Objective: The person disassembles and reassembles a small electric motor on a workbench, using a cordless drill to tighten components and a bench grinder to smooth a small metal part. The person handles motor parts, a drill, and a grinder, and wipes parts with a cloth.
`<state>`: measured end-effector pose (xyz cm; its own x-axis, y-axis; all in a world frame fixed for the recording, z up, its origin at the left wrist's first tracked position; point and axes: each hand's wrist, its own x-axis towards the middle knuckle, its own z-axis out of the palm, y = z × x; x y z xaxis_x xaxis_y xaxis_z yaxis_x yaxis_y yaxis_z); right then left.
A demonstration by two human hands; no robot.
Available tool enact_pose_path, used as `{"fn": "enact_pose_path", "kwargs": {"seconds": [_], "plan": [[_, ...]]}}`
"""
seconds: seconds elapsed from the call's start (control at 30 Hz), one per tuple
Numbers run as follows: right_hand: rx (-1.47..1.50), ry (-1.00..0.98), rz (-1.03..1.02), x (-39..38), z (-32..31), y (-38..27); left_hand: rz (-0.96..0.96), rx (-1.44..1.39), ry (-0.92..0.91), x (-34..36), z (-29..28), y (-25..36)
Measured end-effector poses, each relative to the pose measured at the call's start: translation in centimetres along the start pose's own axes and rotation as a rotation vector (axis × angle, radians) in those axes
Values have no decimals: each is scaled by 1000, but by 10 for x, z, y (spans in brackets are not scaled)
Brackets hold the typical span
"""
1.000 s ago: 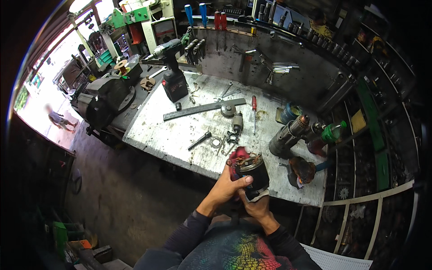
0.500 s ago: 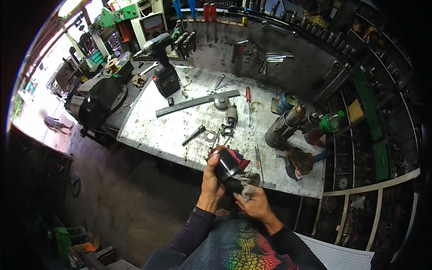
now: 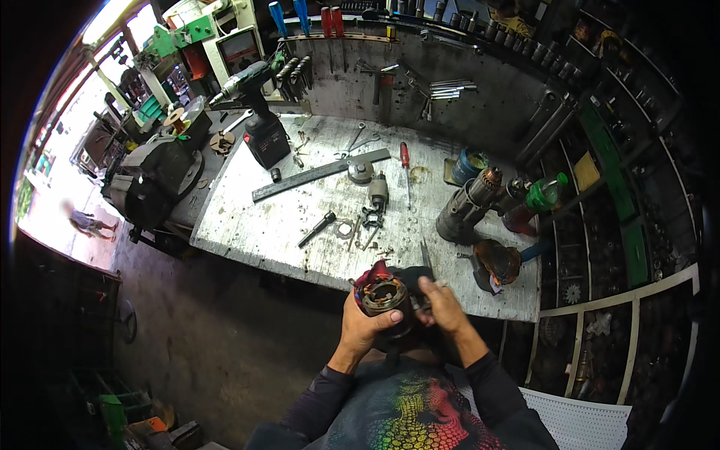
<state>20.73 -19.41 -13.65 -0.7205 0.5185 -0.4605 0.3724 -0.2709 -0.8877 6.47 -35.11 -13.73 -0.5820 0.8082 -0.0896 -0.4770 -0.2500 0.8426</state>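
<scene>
Both hands grip the motor coil [image 3: 384,296]: left hand [image 3: 365,328] should steady it while right hand [image 3: 444,307] works at three o'clock.

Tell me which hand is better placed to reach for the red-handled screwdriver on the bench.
The right hand, probably. Only its fingers rest on the motor stator, while the left hand wraps around it and carries it. The red-handled screwdriver lies ahead on the workbench.

Both forearms enter from the lower edge, dark sleeves, angled in toward each other. Left hand [image 3: 365,324] raised, fingers [image 3: 384,318] curled in a closed grip, thumb across the front. Right hand [image 3: 444,306] just beside it, fingers bent, touching left.
</scene>
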Motion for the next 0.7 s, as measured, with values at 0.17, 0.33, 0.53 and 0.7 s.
{"fn": "enact_pose_path", "kwargs": {"seconds": [0.17, 0.33, 0.53, 0.7], "plan": [[-456, 679, -280, -13, -77, -4, 73, 159, 145, 15, -42, 15], [-1131, 732, -176, -8, -110, -12, 230, 506, 333, 55, -89, 20], [-890, 456, -558, 32, -42, 14, 321, 568, 459, 95, -102, -5], [-806, 216, -709, 113, 0, 16, 347, 742, 534, 103, -98, -23]]}}
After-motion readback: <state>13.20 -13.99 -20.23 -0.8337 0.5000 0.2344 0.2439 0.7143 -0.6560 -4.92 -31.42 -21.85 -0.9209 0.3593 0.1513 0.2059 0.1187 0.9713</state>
